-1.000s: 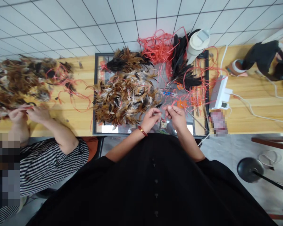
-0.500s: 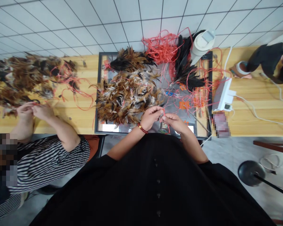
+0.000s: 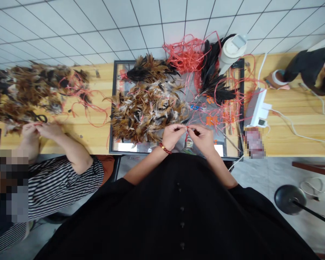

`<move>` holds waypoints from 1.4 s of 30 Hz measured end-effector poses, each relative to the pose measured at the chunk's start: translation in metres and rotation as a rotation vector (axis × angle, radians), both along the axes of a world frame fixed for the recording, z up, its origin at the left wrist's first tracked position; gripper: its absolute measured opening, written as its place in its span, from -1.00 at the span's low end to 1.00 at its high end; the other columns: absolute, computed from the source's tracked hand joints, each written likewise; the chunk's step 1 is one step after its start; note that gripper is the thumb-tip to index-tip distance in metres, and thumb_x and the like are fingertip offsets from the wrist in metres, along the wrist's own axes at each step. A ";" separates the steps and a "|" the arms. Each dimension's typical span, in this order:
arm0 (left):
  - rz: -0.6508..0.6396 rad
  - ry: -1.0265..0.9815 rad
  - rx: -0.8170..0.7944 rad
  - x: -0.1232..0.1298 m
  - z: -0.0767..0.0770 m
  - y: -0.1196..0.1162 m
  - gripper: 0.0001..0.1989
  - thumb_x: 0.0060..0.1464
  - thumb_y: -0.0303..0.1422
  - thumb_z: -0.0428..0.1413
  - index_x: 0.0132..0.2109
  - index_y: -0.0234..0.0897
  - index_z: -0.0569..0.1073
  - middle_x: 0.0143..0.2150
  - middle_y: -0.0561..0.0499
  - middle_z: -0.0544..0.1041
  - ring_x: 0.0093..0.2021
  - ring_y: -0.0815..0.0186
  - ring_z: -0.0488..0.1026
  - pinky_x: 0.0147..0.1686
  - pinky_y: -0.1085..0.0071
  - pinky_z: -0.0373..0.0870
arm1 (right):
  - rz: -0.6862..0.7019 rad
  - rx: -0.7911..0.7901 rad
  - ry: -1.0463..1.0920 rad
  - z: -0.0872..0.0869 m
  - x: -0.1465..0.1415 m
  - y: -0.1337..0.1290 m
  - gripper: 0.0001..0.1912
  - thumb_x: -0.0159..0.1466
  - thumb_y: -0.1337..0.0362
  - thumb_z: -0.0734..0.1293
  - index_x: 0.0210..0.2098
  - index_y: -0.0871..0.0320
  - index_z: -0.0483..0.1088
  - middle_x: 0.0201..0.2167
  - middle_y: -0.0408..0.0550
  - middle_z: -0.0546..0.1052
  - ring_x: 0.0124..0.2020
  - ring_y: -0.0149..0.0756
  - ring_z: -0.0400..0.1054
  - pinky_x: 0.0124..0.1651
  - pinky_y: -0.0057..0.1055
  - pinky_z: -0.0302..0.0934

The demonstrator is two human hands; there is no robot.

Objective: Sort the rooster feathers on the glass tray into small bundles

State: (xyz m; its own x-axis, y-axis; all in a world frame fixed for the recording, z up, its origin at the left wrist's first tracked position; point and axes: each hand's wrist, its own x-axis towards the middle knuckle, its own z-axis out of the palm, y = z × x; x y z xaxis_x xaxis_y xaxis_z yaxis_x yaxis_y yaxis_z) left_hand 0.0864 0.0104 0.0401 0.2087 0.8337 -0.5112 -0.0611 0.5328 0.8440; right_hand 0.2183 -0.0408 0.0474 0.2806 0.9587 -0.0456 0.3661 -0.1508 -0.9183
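Note:
My left hand (image 3: 174, 136) is pinched closed on a thin strand of red string (image 3: 186, 135), its wrist wearing a beaded bracelet (image 3: 165, 148). Fingertip to fingertip with it, my right hand (image 3: 203, 138) pinches the same string; a short end hangs below. Whether a knot or small feather sits between the fingertips is too small to tell. Just left of my hands lies a heap of brown and white feathers (image 3: 148, 112). Beneath my hands, near the front edge of the black-framed tray (image 3: 111, 119), stands a small jar or can (image 3: 189, 143), partly hidden.
Behind are a tangle of red string (image 3: 185, 56), black feathers (image 3: 216, 90) and a white cylindrical container (image 3: 232, 48). To the right sit a white power strip (image 3: 256, 108) and cables. On the left, a co-worker's hands (image 3: 40, 130) work beside more feathers (image 3: 29, 86).
My right hand has risen slightly and turned, its fingers now more arched, with its fingertips brought against my left ones. The string between them shifted slightly. The co-worker's hands moved slightly right.

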 end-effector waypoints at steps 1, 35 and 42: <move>-0.011 0.026 0.044 0.000 -0.001 0.000 -0.86 -0.20 -0.34 0.35 -0.43 -0.30 0.60 -0.51 0.05 0.52 -0.49 0.45 0.36 -0.44 0.48 0.27 | 0.002 -0.028 0.024 -0.001 0.000 0.001 -0.83 0.23 0.19 0.33 -0.34 0.11 0.55 -0.40 -0.06 0.58 -0.48 -0.34 0.36 -0.30 -0.35 0.26; -0.164 0.163 0.387 -0.005 -0.001 0.003 -0.88 -0.04 -0.34 0.26 -0.41 -0.32 0.59 -0.45 0.03 0.54 -0.44 0.43 0.39 -0.36 0.47 0.31 | 0.010 -0.097 0.157 -0.002 0.003 0.002 -0.73 0.18 0.13 0.30 -0.39 0.19 0.55 -0.58 -0.15 0.48 -0.56 -0.43 0.23 -0.43 -0.44 0.10; -0.209 0.166 0.407 -0.006 -0.001 0.004 -0.90 -0.03 -0.37 0.25 -0.41 -0.32 0.55 -0.44 0.04 0.52 -0.43 0.43 0.36 -0.36 0.47 0.29 | -0.058 -0.134 0.293 -0.008 0.004 0.002 -0.79 0.13 0.13 0.38 -0.40 0.16 0.52 -0.54 -0.17 0.48 -0.55 -0.46 0.23 -0.43 -0.45 0.10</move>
